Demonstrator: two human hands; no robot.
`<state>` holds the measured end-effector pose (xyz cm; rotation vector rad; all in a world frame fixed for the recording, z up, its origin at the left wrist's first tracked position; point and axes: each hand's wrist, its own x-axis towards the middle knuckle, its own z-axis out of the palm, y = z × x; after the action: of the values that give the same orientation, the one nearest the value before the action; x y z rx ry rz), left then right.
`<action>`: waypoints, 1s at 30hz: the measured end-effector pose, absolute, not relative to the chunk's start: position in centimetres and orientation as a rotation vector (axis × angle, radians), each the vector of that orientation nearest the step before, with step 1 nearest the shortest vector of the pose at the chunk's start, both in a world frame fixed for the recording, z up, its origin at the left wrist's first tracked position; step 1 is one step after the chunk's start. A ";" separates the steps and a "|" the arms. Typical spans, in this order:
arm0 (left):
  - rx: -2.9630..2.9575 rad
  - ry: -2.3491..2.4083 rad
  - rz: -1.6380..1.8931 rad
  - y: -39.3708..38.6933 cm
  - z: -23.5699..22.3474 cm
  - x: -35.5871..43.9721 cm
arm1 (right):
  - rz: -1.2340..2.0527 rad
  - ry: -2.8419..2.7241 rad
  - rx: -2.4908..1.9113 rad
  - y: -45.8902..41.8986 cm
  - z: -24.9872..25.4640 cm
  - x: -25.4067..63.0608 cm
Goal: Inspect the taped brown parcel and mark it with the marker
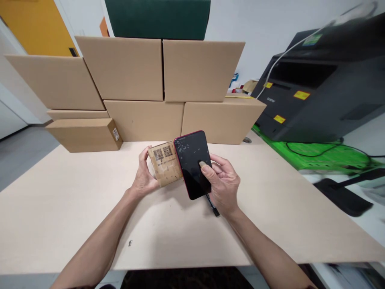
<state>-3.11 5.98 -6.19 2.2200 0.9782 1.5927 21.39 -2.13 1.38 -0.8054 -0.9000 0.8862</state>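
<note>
My left hand (143, 176) grips a small brown cardboard box (165, 163) with two QR codes on its top face, holding it just above the beige table (60, 208). My right hand (223, 182) holds a dark phone with a red edge (193, 162), screen up and black, with the thumb resting on the glass. The phone sits right beside the small box and overlaps its right edge. A short black object (213, 206) pokes out under my right hand.
Several large cardboard boxes (156, 88) are stacked along the table's far edge, with a dark green box on top. A black printer (325, 84) stands at the right on a green mat (319, 156), with black cables trailing from it.
</note>
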 end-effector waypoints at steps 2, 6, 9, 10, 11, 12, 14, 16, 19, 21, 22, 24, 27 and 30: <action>2.218 0.963 1.589 6.0 -6.2 -3.2 | 0.875 -0.918 -0.798 -2.0 1.4 21.1; 2.211 0.953 1.597 5.9 -6.1 -3.2 | 0.874 -0.916 -0.795 -1.9 1.3 20.9; 2.204 0.943 1.604 5.9 -6.0 -3.1 | 0.917 -0.892 -0.771 -1.9 1.5 20.9; 2.204 0.942 1.607 6.0 -6.0 -3.1 | 0.933 -0.883 -0.764 -1.9 1.5 20.9; 2.207 0.941 1.609 6.0 -6.0 -3.1 | 0.946 -0.875 -0.761 -1.9 1.6 21.0; 2.209 0.943 1.609 6.0 -6.0 -3.1 | 0.956 -0.869 -0.763 -1.9 1.7 21.0; 2.211 0.946 1.609 6.0 -6.0 -3.1 | 0.967 -0.861 -0.773 -1.9 1.7 21.0; 2.206 0.949 1.611 5.9 -6.1 -3.1 | 0.979 -0.855 -0.779 -1.9 1.7 21.0; 2.199 0.945 1.620 5.9 -6.0 -3.0 | 1.002 -0.842 -0.781 -2.0 1.7 20.9; 2.200 0.947 1.628 5.9 -6.0 -3.0 | 1.010 -0.826 -0.788 -2.0 1.7 21.1; 2.202 0.951 1.632 5.9 -6.0 -2.9 | 1.005 -0.816 -0.792 -1.9 1.7 21.3; 2.203 0.959 1.643 6.0 -6.0 -2.9 | 0.956 -0.790 -0.806 -1.6 1.5 22.1; 2.201 0.964 1.648 6.1 -6.1 -2.8 | 0.801 -0.736 -0.869 -0.4 0.8 24.7; 2.216 0.969 1.642 6.2 -6.2 -2.9 | 0.671 -0.675 -0.993 1.3 -0.9 28.7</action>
<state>-2.85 6.16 -6.18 2.2156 0.9688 1.6419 28.72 1.28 -0.86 -0.9928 -0.6755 0.6712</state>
